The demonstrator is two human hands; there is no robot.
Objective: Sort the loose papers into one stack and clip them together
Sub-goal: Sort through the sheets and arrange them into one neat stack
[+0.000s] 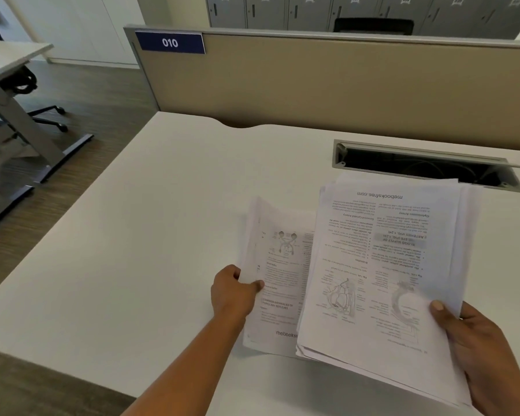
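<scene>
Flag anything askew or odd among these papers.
The stack in the right hand is fanned, edges uneven, and its top page faces upside down, while the sheets the left hand pinches read upright.

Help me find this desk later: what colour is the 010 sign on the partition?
Dark blue sign with white digits; head view shows it best.

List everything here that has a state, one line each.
Left hand: pinches the loose sheets at their left edge.
Right hand: grips the stack at its near right corner.
Loose sheets: left edge lifted, right side hidden under the stack.
Stack: edges uneven, no clip visible, top page upside down.
Cable hatch: lid open.
</scene>
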